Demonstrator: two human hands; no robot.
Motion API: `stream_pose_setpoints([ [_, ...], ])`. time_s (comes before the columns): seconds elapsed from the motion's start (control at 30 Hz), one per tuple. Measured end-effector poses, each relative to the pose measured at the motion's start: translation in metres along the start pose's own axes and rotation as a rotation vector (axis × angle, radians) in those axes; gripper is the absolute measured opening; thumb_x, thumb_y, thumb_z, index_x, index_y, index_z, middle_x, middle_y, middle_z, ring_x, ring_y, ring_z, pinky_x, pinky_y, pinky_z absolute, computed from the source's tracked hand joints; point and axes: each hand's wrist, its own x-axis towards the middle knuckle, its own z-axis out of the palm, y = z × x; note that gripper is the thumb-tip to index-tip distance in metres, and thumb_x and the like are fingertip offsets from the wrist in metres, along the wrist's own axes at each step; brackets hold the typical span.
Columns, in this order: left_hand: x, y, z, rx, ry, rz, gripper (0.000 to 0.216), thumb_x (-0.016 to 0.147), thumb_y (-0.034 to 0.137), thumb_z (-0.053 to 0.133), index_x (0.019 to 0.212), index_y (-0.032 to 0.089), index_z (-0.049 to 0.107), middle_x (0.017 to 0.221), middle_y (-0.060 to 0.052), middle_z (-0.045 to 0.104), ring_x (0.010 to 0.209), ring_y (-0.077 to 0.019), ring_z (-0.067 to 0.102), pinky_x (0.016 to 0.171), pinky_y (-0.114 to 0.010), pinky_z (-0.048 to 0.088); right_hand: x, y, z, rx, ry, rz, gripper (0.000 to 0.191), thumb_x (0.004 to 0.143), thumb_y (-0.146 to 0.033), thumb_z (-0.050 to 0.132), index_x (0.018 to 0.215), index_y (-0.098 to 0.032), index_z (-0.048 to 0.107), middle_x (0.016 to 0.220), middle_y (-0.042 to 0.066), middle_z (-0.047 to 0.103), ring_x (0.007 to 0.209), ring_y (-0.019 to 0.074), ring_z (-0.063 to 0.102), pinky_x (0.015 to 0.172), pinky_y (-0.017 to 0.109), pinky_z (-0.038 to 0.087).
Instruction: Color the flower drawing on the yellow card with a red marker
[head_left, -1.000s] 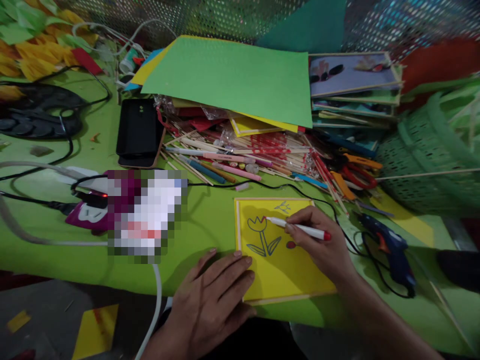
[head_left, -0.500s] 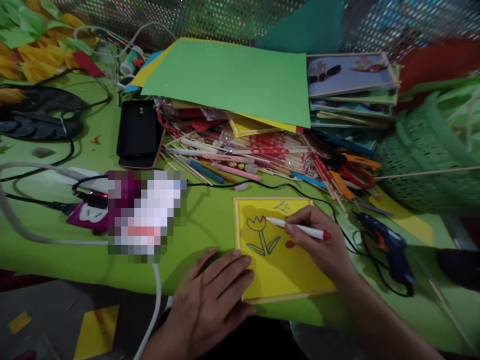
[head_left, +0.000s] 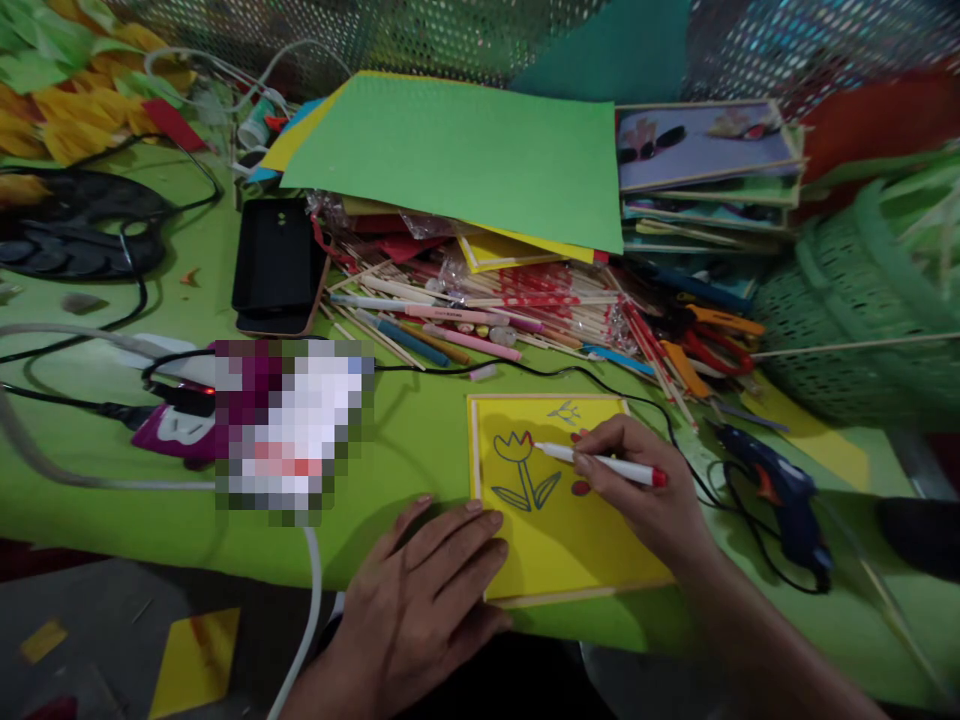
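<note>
A yellow card (head_left: 559, 545) lies on the green table (head_left: 420, 440) with a tulip outline drawn on it. My right hand (head_left: 645, 495) pinches a white marker with a red cap (head_left: 600, 463), its tip at the tulip's right petal, where there is a bit of red. Red spots show beside my fingers. My left hand (head_left: 427, 590) lies flat with spread fingers on the card's lower left corner and the table edge.
Behind the card are a pile of sticks and pencils (head_left: 480, 305), green and yellow paper sheets (head_left: 465, 155), a black phone (head_left: 277, 260), scissors (head_left: 712, 345), a stack of pictures (head_left: 705, 160) and a green basket (head_left: 862, 300). A blue glue gun (head_left: 776, 495) with its cord lies right. Cables and a power strip (head_left: 172, 425) lie left.
The marker tip has shifted slightly down and right on the tulip's petal, leaving a little more red there. My left hand has stayed put.
</note>
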Motion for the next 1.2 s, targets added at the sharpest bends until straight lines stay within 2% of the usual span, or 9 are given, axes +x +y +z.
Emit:
stream_pose_setpoints([
  [0.23,0.003,0.001,-0.002,0.033,-0.007,0.017,0.026,0.098,0.039,0.062,0.115,0.023,0.073,0.126,0.001,0.076,0.121,-0.0174,0.067,0.116,-0.038,0.041,-0.002,-0.004,-0.002,-0.032,-0.017,-0.04,0.01,0.087,-0.029,0.071,0.083,-0.021,0.066,0.075,0.0,0.065,0.058,0.0148,0.062,0.052,0.027,0.049],
  [0.37,0.004,0.001,-0.003,0.027,0.001,0.013,0.025,0.1,0.039,0.06,0.115,0.023,0.073,0.127,0.002,0.076,0.123,-0.0169,0.066,0.118,-0.037,0.039,-0.001,-0.005,-0.002,-0.069,-0.023,-0.087,0.009,0.087,-0.027,0.07,0.082,-0.021,0.065,0.073,0.0,0.066,0.059,0.0152,0.063,0.055,0.029,0.048],
  [0.67,0.005,0.001,-0.004,0.061,-0.02,0.029,0.025,0.099,0.039,0.061,0.115,0.024,0.073,0.126,0.001,0.076,0.12,-0.0177,0.068,0.113,-0.039,0.044,-0.002,-0.013,-0.001,-0.112,-0.027,-0.093,0.008,0.086,-0.027,0.069,0.081,-0.023,0.066,0.068,0.001,0.068,0.06,0.0166,0.062,0.055,0.029,0.046],
  [1.07,0.005,0.0,-0.005,0.03,-0.031,0.03,0.026,0.1,0.039,0.06,0.116,0.022,0.073,0.129,0.002,0.075,0.121,-0.0168,0.067,0.121,-0.037,0.034,-0.003,-0.014,0.002,-0.1,-0.063,-0.122,0.006,0.085,-0.024,0.07,0.08,-0.023,0.068,0.071,0.0,0.067,0.059,0.0153,0.06,0.052,0.026,0.045],
  [1.2,0.004,-0.001,-0.004,0.057,-0.029,0.038,0.027,0.1,0.042,0.06,0.116,0.024,0.072,0.129,0.003,0.075,0.122,-0.0156,0.066,0.121,-0.037,0.035,-0.003,-0.014,0.002,-0.086,-0.081,-0.113,0.006,0.086,-0.024,0.069,0.081,-0.024,0.067,0.07,0.0,0.067,0.058,0.0151,0.059,0.049,0.026,0.042],
])
